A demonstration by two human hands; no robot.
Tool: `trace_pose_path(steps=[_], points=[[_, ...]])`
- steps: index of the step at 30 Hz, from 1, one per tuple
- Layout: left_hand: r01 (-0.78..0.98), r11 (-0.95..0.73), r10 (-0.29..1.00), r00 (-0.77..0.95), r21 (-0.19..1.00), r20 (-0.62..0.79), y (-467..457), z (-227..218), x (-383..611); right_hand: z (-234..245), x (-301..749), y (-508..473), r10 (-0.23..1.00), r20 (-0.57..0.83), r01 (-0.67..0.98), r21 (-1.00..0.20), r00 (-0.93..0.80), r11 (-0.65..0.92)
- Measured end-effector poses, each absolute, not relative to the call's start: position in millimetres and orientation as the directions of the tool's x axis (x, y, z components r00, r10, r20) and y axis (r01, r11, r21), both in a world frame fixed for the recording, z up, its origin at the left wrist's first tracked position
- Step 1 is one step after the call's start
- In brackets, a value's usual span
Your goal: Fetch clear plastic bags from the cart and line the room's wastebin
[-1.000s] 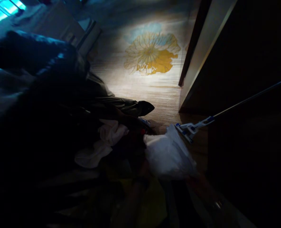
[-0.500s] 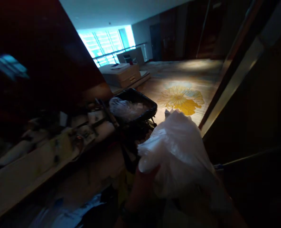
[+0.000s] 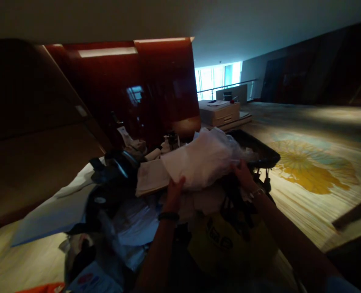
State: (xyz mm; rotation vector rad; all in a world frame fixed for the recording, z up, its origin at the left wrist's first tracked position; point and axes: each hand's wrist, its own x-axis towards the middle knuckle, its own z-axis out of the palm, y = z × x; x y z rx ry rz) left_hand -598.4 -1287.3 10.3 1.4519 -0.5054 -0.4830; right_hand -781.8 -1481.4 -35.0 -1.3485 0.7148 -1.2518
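Observation:
Both my hands hold a crumpled white plastic bag (image 3: pixel 203 160) above a loaded cleaning cart (image 3: pixel 131 203). My left hand (image 3: pixel 175 192), with a dark band at the wrist, grips the bag's lower left edge. My right hand (image 3: pixel 244 174) grips its right side, close to a black bin (image 3: pixel 264 154) at the cart's far end. The bag partly hides the bin's opening. Below the hands lies a yellow sack (image 3: pixel 226 244) with dark print.
White linens and papers (image 3: pixel 128 219) crowd the cart top. A dark red wood wall (image 3: pixel 131 93) stands behind it. Carpet with a yellow flower pattern (image 3: pixel 314 171) spreads to the right. A beige cabinet (image 3: pixel 219 113) sits near bright windows far back.
The view has swung up from the floor to the cart. The white bag rose from near the mop head and now sits held in both hands over the black bin.

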Motion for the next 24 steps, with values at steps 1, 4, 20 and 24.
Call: trace_pose_path(steps=[1, 4, 20, 24], points=[[-0.012, 0.049, -0.601, 0.799, 0.999, 0.039, -1283.5, -0.3, -600.2, -33.5, -782.9, -1472.9, -0.911, 0.354, 0.156, -0.932, 0.212, -0.326], [-0.127, 0.053, -0.61, 0.781, 0.991, 0.132, -1277.6, -18.6, -612.5, -22.9, -779.8, -1448.4, -0.682, 0.698, -0.11, -0.677, 0.218, -0.728], [-0.695, 0.227, -0.784, 0.285, 0.683, 0.551, -1315.2, 0.1, -635.9, 1.9, -769.9, -1394.7, -0.83, 0.444, -0.083, -0.865, 0.337, -0.495], [-0.37, 0.307, -0.834, 0.339, 0.877, 0.435, -1315.9, -3.2, -640.5, -0.9, -750.5, -1389.2, -0.852, 0.404, -0.147, -0.87, 0.333, -0.47]])
